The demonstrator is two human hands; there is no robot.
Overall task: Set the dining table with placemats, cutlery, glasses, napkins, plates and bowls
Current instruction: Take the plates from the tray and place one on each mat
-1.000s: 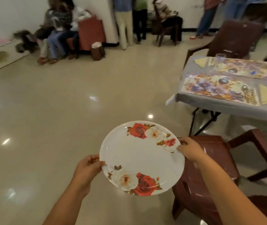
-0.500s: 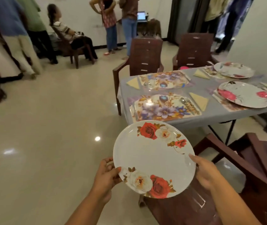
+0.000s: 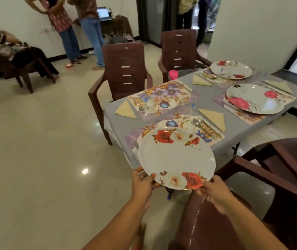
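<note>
A white plate with red and white roses (image 3: 175,156) hangs in the air over the near corner of the grey table (image 3: 115,114). My left hand (image 3: 143,184) grips its near left rim and my right hand (image 3: 214,191) grips its near right rim. Beneath its far edge lies a floral placemat (image 3: 183,121) with a spoon and fork (image 3: 201,124) and a folded yellow napkin (image 3: 213,117). A second bare floral placemat (image 3: 160,97) lies beyond, with a napkin (image 3: 125,110) beside it. Two more plates (image 3: 255,98) (image 3: 231,69) sit on placemats at the right.
Brown plastic chairs stand on the far side (image 3: 124,69) (image 3: 180,49) and close on my right (image 3: 279,186). A pink cup (image 3: 173,73) stands at the table's far edge. Several people stand or sit along the back wall. Shiny tiled floor (image 3: 45,159) spreads to the left.
I have come closer to the table and turned toward it. The plate has moved forward over the near placemat, and both hands have shifted to its near rim.
</note>
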